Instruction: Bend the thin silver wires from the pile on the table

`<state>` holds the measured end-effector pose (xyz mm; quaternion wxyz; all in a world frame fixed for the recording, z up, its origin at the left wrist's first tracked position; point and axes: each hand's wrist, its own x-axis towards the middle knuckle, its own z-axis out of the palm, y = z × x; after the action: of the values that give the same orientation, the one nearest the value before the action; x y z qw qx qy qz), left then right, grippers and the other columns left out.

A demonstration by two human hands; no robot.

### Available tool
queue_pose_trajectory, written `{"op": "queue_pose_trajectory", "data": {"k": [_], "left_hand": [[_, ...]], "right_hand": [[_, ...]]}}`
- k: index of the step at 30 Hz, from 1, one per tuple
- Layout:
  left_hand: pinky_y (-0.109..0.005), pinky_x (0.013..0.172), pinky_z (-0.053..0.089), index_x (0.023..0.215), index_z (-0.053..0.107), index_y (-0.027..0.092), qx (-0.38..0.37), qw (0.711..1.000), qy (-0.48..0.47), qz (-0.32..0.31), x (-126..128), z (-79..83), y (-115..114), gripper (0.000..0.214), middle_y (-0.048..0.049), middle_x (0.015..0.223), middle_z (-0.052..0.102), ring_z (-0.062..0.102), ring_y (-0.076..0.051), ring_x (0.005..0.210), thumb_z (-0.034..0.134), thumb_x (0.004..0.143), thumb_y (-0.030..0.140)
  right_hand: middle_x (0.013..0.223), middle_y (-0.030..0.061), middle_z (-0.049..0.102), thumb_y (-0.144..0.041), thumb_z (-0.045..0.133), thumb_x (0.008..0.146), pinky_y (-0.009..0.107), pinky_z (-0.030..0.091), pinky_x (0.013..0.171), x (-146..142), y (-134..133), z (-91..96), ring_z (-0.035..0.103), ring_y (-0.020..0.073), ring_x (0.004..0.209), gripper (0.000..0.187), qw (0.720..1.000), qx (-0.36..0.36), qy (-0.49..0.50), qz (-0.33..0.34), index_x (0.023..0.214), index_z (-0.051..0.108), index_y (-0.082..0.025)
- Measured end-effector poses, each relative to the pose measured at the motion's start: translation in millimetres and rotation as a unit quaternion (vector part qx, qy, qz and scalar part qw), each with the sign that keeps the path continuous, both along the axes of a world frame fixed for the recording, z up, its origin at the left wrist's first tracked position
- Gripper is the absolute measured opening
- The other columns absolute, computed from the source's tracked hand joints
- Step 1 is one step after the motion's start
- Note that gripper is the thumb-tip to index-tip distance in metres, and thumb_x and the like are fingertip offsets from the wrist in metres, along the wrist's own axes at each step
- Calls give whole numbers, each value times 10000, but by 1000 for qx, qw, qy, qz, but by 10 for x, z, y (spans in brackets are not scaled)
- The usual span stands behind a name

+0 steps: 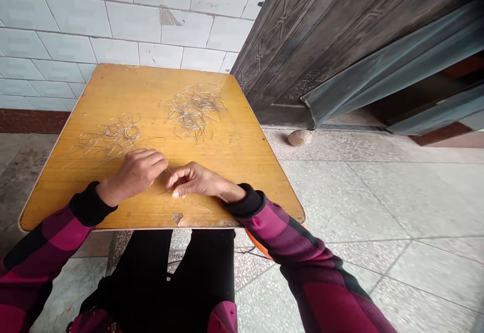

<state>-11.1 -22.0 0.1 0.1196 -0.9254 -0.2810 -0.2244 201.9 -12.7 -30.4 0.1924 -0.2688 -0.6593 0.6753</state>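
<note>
Both hands work just above the near part of a yellow-brown wooden table (234, 171), their fingertips near each other. The left hand (140, 172) has its fingers bunched together, pinching a thin wire (169, 170) at their tips. The right hand (196, 180) reaches in from the other side with fingers curled and thumb set a little apart from the index finger; the wire is so fine here that I cannot tell whether this hand grips it too or only touches it.

Beyond the left hand lies a loose heap of looped wires (109, 139), some with straight tails pointing toward the table's left edge. Farther back and to the right sits a denser tangle of wires (194, 111), well apart from the right hand.

The table's far edge stands by a white tiled wall (136, 20). To the right are a dark carved door (287, 45), a grey-blue curtain (363, 80) and, on the floor (340, 202), a pale, scuffed ball (300, 137).
</note>
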Motion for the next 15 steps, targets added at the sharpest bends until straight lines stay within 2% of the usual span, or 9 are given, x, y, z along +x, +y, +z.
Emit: {"op": "queue_pose_trajectory", "data": {"k": [2, 4, 8, 12, 15], "left_hand": [[-305, 611, 436, 754, 642, 144, -2, 1000, 19, 8, 2, -9, -5, 296, -64, 746, 656, 584, -180, 688, 404, 880, 20], [-306, 597, 423, 745, 636, 149, -2, 999, 34, 20, 6, -15, -9, 297, -58, 721, 635, 564, -179, 673, 405, 873, 13], [-296, 573, 398, 711, 607, 157, 1, 998, 48, 38, 19, -21, -17, 275, -44, 692, 608, 533, -166, 646, 427, 869, 22], [-293, 566, 400, 708, 597, 156, -6, 998, 49, 40, 44, -45, -29, 281, -43, 705, 611, 532, -163, 646, 418, 863, 3], [-294, 594, 432, 732, 608, 153, -45, 998, 46, 22, 53, -71, -29, 261, -42, 728, 625, 557, -168, 673, 440, 883, 22]], "right_hand": [[709, -12, 640, -385, 808, 711, 222, 476, 587, 81, 25, 70, 576, 84, 611, 351, 993, 109, -31, -33, 892, 663, -121], [811, 16, 654, -361, 759, 783, 229, 485, 635, 145, 34, 138, 604, 98, 686, 321, 968, 240, -41, -54, 966, 646, -122], [1020, 80, 653, -298, 563, 950, 275, 493, 757, 159, -8, 182, 626, 136, 867, 239, 886, 456, -86, 25, 1126, 638, -153], [880, 70, 630, -249, 442, 1005, 263, 436, 628, 91, -89, 129, 575, 126, 733, 270, 799, 576, -168, 37, 939, 676, -133], [795, 49, 595, -233, 432, 1007, 261, 361, 553, 68, -130, 110, 517, 109, 648, 294, 756, 617, -211, 50, 870, 671, -131]]}}
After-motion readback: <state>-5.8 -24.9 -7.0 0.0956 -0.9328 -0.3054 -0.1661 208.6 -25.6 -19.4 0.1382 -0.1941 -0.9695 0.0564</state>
